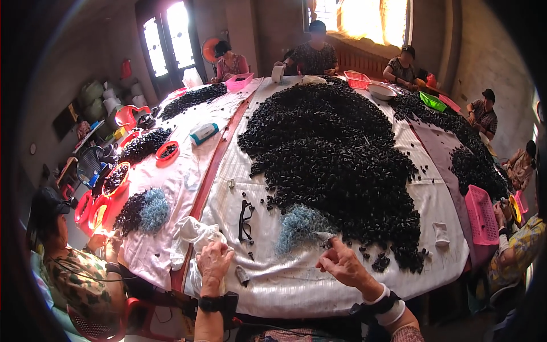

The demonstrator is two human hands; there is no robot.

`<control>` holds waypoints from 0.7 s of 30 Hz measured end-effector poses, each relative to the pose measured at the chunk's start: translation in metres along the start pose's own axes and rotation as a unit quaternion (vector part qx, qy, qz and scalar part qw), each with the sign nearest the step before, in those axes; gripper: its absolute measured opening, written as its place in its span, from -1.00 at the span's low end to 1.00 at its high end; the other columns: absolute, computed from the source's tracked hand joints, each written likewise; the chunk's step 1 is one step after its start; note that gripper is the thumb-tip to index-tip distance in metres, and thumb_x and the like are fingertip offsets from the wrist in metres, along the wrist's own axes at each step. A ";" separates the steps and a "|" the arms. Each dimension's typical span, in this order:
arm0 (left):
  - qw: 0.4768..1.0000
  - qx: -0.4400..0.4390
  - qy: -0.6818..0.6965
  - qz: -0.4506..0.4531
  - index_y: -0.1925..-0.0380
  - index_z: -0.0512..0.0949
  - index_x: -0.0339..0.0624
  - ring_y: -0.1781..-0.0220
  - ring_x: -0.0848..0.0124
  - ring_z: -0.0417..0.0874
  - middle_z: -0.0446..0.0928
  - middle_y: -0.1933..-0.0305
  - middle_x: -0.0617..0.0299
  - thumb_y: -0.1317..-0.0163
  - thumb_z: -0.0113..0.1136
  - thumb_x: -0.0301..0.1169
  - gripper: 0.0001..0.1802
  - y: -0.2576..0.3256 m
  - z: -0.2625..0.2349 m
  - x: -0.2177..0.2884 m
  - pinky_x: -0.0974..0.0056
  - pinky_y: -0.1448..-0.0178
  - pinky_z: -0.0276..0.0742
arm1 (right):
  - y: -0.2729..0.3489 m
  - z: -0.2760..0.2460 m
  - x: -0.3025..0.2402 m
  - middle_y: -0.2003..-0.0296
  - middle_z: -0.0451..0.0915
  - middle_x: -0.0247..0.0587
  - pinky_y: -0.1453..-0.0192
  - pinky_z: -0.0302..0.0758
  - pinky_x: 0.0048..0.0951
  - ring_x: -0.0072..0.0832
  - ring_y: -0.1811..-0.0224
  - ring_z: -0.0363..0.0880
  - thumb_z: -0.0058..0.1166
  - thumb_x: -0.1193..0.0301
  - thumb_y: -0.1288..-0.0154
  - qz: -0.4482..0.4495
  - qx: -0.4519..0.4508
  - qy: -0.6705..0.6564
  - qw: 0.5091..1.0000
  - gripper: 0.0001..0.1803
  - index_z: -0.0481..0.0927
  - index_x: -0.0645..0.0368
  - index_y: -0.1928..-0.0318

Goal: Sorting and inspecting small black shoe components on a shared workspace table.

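My left hand (213, 263) rests at the table's near edge, its fingers curled into a bunched white cloth (198, 235). My right hand (346, 265) reaches in from the lower right with the index finger stretched out and the thumb apart. That fingertip meets a small pale grey piece (325, 235), too small to name, beside a tangle of light-blue curly scraps (297, 227). Just beyond spreads a large heap of small black pieces (330, 165). Black-framed glasses (245, 221) lie between my hands, and a small grey tube-like piece (242, 276) is near my left wrist.
White cloths cover the large table (296, 290). Co-workers sit around it, one close on my left (80, 262). A pink basket (482, 215) stands at the right, a small whitish cup-like piece (440, 234) nearer. Red bowls (167, 151) and further black heaps line the left side.
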State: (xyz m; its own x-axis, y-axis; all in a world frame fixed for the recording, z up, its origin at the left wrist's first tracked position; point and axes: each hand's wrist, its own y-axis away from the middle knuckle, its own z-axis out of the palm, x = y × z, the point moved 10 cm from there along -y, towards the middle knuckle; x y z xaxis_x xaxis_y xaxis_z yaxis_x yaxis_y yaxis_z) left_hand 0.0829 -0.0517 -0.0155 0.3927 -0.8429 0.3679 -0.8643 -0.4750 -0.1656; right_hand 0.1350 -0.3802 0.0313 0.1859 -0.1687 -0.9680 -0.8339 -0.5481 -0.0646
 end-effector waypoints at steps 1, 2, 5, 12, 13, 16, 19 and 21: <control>1.000 -0.004 0.014 -0.009 0.37 0.58 -0.01 0.09 0.25 0.53 0.54 0.29 0.31 0.05 0.32 -0.20 -0.75 0.000 -0.002 0.001 0.07 0.01 0.35 | 0.000 -0.001 0.001 0.44 0.62 -0.20 0.28 0.55 -0.51 -0.55 0.41 0.59 -0.05 0.55 -0.27 -0.001 0.002 -0.001 1.000 -0.51 0.19 0.33 -0.20; 0.999 -0.008 0.027 -0.019 0.34 0.58 -0.03 0.07 0.22 0.52 0.54 0.27 0.27 0.03 0.32 -0.22 -0.74 0.000 -0.003 0.002 0.07 -0.02 0.35 | 0.000 0.000 0.002 0.44 0.62 -0.19 0.29 0.55 -0.51 -0.56 0.42 0.59 -0.06 0.55 -0.27 -0.002 0.003 -0.002 1.000 -0.52 0.19 0.33 -0.19; 0.985 0.152 0.036 0.071 0.22 0.56 -0.12 0.03 0.15 0.48 0.50 0.17 0.13 0.03 0.34 -0.31 -0.66 0.002 -0.037 0.024 0.10 -0.07 0.35 | -0.001 -0.002 0.005 0.44 0.62 -0.19 0.29 0.55 -0.51 -0.56 0.42 0.59 -0.05 0.56 -0.28 -0.009 0.008 -0.003 1.000 -0.53 0.20 0.34 -0.17; 0.943 0.118 0.312 0.001 -0.12 0.36 -0.22 0.06 0.29 0.41 0.34 0.05 0.07 0.01 0.37 -0.42 -0.35 -0.012 -0.026 0.025 0.23 0.00 0.41 | 0.004 -0.003 0.009 0.41 0.58 -0.24 0.25 0.53 -0.56 -0.61 0.38 0.55 -0.08 0.59 -0.30 0.015 0.003 -0.006 1.000 -0.51 0.18 0.27 -0.23; 0.943 0.119 0.312 0.000 -0.12 0.36 -0.22 0.06 0.29 0.41 0.34 0.05 0.07 0.01 0.37 -0.42 -0.35 -0.014 -0.023 0.026 0.23 0.00 0.41 | 0.004 -0.003 0.011 0.40 0.58 -0.24 0.24 0.53 -0.56 -0.61 0.37 0.55 -0.07 0.59 -0.30 0.015 0.004 -0.008 1.000 -0.49 0.17 0.26 -0.25; 0.898 0.084 0.427 -0.064 -0.21 0.26 -0.23 0.10 0.39 0.40 0.30 0.02 0.09 -0.04 0.35 -0.40 -0.28 -0.015 -0.004 0.013 0.32 0.08 0.43 | 0.008 0.000 0.012 0.40 0.57 -0.24 0.23 0.53 -0.56 -0.60 0.36 0.55 -0.07 0.59 -0.30 0.025 0.001 -0.021 0.999 -0.45 0.14 0.24 -0.29; 0.830 0.042 0.542 -0.124 -0.26 0.18 -0.24 0.17 0.43 0.44 0.28 -0.05 0.02 -0.08 0.34 -0.36 -0.23 -0.017 0.004 0.008 0.38 0.18 0.45 | 0.008 -0.006 0.015 0.42 0.57 -0.26 0.25 0.54 -0.56 -0.61 0.38 0.56 -0.05 0.60 -0.28 0.020 0.024 -0.042 0.999 -0.38 0.10 0.21 -0.34; 0.814 0.095 0.559 -0.123 -0.23 0.19 -0.27 0.23 0.45 0.48 0.34 0.01 0.07 -0.11 0.31 -0.31 -0.27 -0.013 -0.014 0.000 0.41 0.26 0.45 | 0.010 -0.007 0.010 0.44 0.57 -0.28 0.29 0.54 -0.58 -0.62 0.40 0.57 -0.04 0.61 -0.26 0.013 0.036 -0.047 0.998 -0.35 0.10 0.19 -0.35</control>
State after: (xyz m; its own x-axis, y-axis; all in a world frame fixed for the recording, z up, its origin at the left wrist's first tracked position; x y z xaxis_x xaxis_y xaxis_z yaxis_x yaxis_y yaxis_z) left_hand 0.0901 -0.0421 -0.0007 -0.0772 -0.0092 0.9970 -0.6960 -0.7155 -0.0605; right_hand 0.1328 -0.3931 0.0230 0.1173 -0.1027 -0.9878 -0.8732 -0.4845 -0.0533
